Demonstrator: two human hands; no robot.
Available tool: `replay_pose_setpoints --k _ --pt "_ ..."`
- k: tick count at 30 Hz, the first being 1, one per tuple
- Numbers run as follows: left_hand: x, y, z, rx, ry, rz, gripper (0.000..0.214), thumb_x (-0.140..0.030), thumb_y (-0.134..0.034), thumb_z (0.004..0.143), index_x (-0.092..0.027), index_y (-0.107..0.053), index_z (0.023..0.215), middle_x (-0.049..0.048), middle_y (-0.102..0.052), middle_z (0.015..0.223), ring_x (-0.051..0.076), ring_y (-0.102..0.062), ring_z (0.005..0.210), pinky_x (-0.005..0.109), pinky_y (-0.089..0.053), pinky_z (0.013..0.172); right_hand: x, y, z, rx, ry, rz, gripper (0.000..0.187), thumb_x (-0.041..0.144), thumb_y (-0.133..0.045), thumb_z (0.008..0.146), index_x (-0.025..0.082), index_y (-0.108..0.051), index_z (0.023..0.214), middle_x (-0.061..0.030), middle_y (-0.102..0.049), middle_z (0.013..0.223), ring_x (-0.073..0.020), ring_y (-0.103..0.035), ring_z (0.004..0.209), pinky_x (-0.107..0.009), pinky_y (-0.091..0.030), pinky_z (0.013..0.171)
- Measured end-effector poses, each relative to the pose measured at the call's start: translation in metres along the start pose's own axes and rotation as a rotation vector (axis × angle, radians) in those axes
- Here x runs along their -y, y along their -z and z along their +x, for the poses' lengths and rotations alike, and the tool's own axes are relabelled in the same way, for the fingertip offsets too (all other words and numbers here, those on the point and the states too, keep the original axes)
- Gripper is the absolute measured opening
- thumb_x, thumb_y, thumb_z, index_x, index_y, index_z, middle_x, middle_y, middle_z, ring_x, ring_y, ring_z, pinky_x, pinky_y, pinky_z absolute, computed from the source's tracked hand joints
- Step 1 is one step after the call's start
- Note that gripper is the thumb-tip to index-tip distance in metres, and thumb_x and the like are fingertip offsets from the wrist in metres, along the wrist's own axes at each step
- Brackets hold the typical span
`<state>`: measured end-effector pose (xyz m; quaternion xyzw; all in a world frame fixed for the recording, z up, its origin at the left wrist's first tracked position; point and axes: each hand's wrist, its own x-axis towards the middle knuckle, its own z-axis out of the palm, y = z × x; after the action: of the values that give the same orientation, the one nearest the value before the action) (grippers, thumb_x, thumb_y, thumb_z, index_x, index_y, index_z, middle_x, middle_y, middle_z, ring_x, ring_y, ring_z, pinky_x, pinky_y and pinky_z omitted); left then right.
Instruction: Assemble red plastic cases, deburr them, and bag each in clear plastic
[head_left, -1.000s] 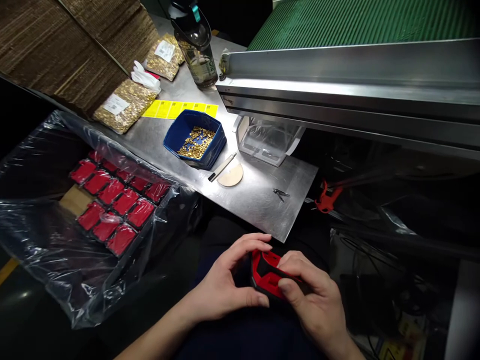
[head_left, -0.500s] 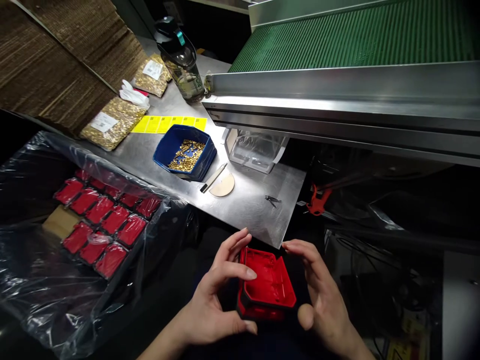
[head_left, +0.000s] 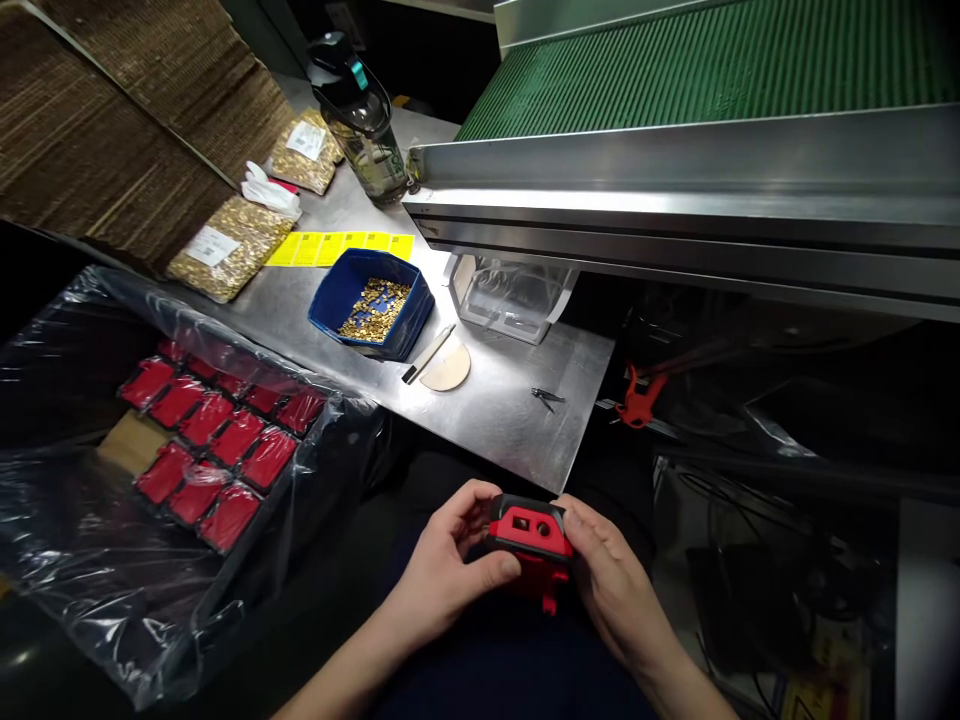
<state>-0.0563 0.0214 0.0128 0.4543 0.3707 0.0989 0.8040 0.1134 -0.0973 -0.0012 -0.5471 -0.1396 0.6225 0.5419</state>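
A red plastic housing with black edging (head_left: 531,541) is held between my two hands, one end turned up to show a square hole and a round hole. My left hand (head_left: 459,556) grips its left side, thumb along the near face and fingers behind. On the right side, my right hand (head_left: 609,566) is closed against the housing; its fingertips are partly hidden behind the part. Just beyond my hands, the metal table (head_left: 499,440) carries small dark snips (head_left: 547,398), a pale round disc (head_left: 448,369) and a thin pen-like tool (head_left: 429,355).
A blue bin (head_left: 330,300) of small brass pieces sits on the table near yellow labels (head_left: 337,248), bagged brass parts (head_left: 232,250) and a bottle (head_left: 367,140). At left, a plastic-lined box (head_left: 292,480) holds several red housings. A green conveyor (head_left: 675,75) crosses the upper right.
The housing has been tipped over, so its open red inside no longer faces me and its holed end shows. My right hand has closed in from beside it onto its right side.
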Motion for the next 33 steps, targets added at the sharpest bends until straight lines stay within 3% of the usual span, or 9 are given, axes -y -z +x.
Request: replay_pose_setpoints --k 9,15,19,22,25,28,31,33 --pt "-0.005 0.000 -0.005 0.048 0.009 -0.086 0.048 -0.041 -0.084 0.083 -0.021 -0.054 0.114 0.0028 -0.065 0.105 0.014 -0.061 0.091 0.024 -0.047 0.082 -0.001 -0.013 0.005 -0.052 -0.056 0.291 0.040 0.054 -0.065 0.096 0.020 -0.056 0.076 0.0003 -0.047 0.075 -0.0145 -0.040 0.072 -0.024 -0.041 0.065" --pt "0.001 0.001 -0.005 0.058 -0.036 -0.022 0.047 -0.029 -0.087 0.081 -0.024 -0.055 0.116 0.0016 -0.063 0.104 0.014 -0.060 0.095 0.026 -0.045 0.087 0.004 -0.010 0.003 -0.045 -0.022 0.145 0.035 0.053 -0.057 0.101 0.020 -0.061 0.088 0.0009 -0.046 0.077 -0.0130 -0.040 0.070 -0.024 -0.039 0.063" --pt "0.000 0.005 0.000 0.113 -0.171 -0.049 0.047 -0.037 -0.091 0.075 -0.023 -0.062 0.109 0.0092 -0.055 0.135 0.027 -0.057 0.120 0.036 -0.045 0.102 0.005 -0.015 0.004 -0.018 -0.039 0.215 0.032 0.051 -0.062 0.098 0.020 -0.065 0.088 -0.0002 -0.051 0.081 -0.0138 -0.044 0.074 -0.024 -0.042 0.067" --pt "-0.002 0.007 0.001 0.197 -0.216 -0.108 0.071 -0.050 -0.095 0.066 -0.025 -0.062 0.124 0.0135 -0.045 0.152 0.038 -0.046 0.138 0.047 -0.039 0.115 0.007 -0.024 0.006 0.010 -0.145 0.309 0.033 0.052 -0.063 0.095 0.021 -0.072 0.098 -0.0035 -0.064 0.094 -0.0176 -0.055 0.084 -0.027 -0.048 0.075" --pt "0.004 0.008 -0.004 0.252 -0.160 -0.221 0.083 -0.048 -0.090 0.073 -0.023 -0.054 0.144 0.0173 -0.040 0.159 0.041 -0.040 0.145 0.050 -0.037 0.118 0.014 -0.025 0.010 0.101 -0.162 0.015 0.043 0.055 -0.049 0.103 0.022 -0.073 0.112 -0.0059 -0.071 0.104 -0.0222 -0.063 0.097 -0.032 -0.048 0.086" --pt "0.018 0.011 -0.009 0.129 0.000 -0.534 0.052 -0.037 -0.083 0.082 -0.025 -0.065 0.129 0.0119 -0.046 0.158 0.037 -0.057 0.132 0.046 -0.048 0.107 0.027 -0.023 0.026 0.150 -0.065 -0.606 0.045 0.053 -0.040 0.107 0.023 -0.074 0.101 -0.0028 -0.072 0.093 -0.0204 -0.065 0.087 -0.031 -0.046 0.079" --pt "0.027 0.019 -0.010 -0.089 0.259 -0.881 0.041 -0.047 -0.069 0.094 -0.020 -0.066 0.125 0.0111 -0.059 0.148 0.033 -0.069 0.115 0.047 -0.056 0.099 0.038 -0.030 0.068 0.022 0.189 -1.025 0.028 0.041 -0.049 0.106 0.023 -0.070 0.102 -0.0019 -0.071 0.100 -0.0190 -0.066 0.090 -0.030 -0.047 0.081" --pt "0.027 0.026 -0.009 -0.196 0.373 -0.984 0.059 -0.060 -0.057 0.099 -0.010 -0.066 0.128 0.0158 -0.062 0.143 0.033 -0.072 0.108 0.047 -0.059 0.095 0.043 -0.041 0.110 -0.002 0.398 -1.258 0.020 0.032 -0.053 0.105 0.022 -0.067 0.116 -0.0054 -0.069 0.117 -0.0216 -0.064 0.106 -0.032 -0.049 0.090"
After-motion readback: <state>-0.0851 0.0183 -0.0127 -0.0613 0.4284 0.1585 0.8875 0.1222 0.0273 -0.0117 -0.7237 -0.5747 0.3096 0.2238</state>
